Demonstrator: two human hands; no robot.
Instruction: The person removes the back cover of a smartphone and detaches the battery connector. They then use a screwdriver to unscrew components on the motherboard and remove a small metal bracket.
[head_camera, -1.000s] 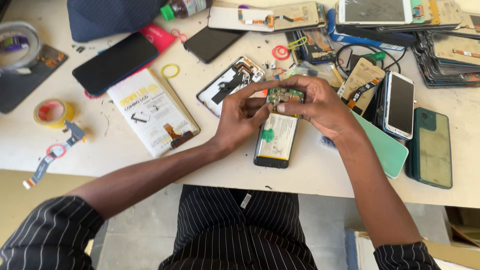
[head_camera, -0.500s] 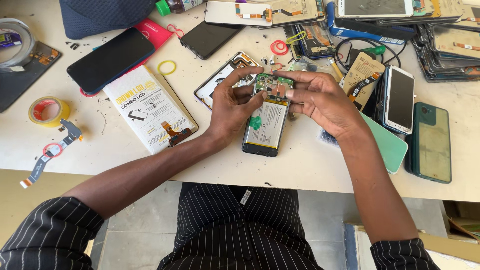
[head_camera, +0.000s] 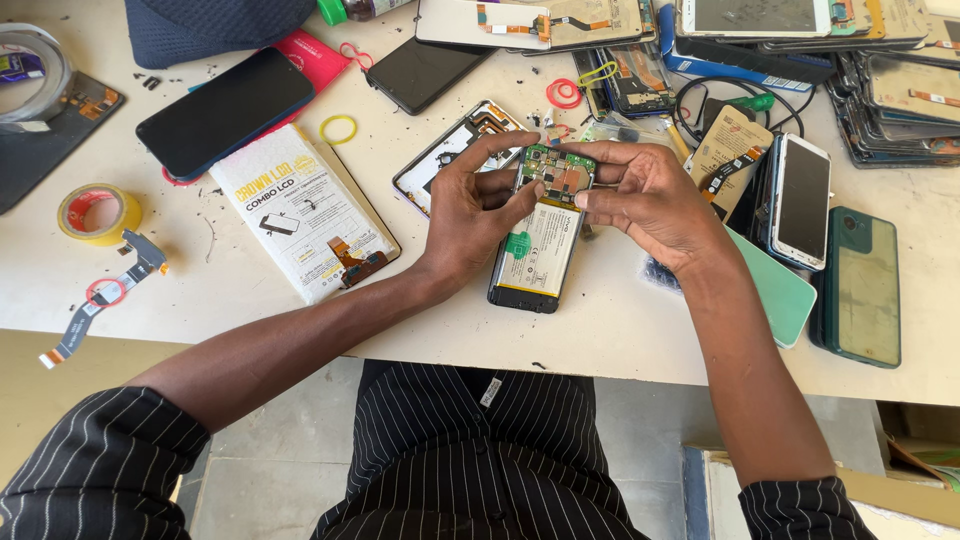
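Bench (head_camera: 640, 340): off-white, marked with dark specks. Opened phone (head_camera: 538, 235) near the front edge: black frame, white battery with a green sticker, green circuit board at its top. Flat box (head_camera: 300, 210) to its left: white with yellow and black print. Tape roll (head_camera: 98, 213) at the left edge: yellow with a red core. Rubber band (head_camera: 338, 129): yellow. Phone (head_camera: 855, 285) at the right edge: dark green. Sleeves (head_camera: 90, 470): black with thin white pinstripes.
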